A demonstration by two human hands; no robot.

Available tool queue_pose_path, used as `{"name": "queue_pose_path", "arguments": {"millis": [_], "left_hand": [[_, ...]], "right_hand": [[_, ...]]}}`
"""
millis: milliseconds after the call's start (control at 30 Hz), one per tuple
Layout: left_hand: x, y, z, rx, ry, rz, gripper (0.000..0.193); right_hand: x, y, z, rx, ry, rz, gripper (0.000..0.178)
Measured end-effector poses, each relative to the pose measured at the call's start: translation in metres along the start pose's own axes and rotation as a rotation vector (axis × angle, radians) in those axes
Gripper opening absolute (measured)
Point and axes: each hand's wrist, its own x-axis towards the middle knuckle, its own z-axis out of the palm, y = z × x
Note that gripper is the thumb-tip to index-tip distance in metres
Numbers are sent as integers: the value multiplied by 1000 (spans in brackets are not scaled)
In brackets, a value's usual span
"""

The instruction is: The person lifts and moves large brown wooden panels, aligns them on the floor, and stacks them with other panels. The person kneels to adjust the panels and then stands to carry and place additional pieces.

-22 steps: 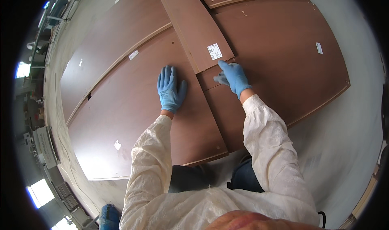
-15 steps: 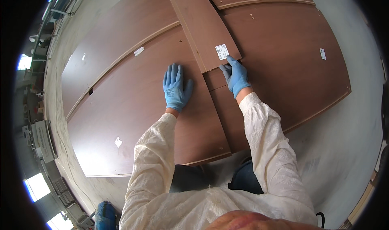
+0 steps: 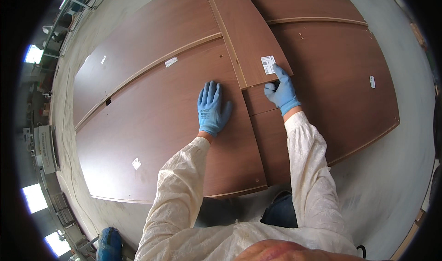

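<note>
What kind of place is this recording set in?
Probably a furniture workshop or factory floor: large brown laminated panels lie flat on a grey concrete floor, with machinery or racks along the left edge.

Person, seen from above: left hand and right hand in blue close-fitting gloves, the left printed with small pale markings on its back; both arms in cream-white textured long sleeves; dark blue trousers at the knees.
</note>
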Motion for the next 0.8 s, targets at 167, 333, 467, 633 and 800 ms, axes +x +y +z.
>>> {"name": "queue_pose_path", "arguments": {"millis": [167,333,467,633,800], "left_hand": [[1,-4,1,14,-67,-6,70],[74,-4,-49,-737,-616,-589,84],[154,52,-113,-2155,-320,-1033,110],[91,174,-208,-1764,-244,-1082,63],[-47,234,-372,-1972,-397,-1257,37]], "right_hand": [[-4,-42,79,37,-63,-289,31],[-95,-108,188,-379,71,-403,10],[-303,-115,175,-717,288,-334,34],[-578,-124,110,-721,442,8,63],[-708,-163,88,-196,493,306,68]]}}
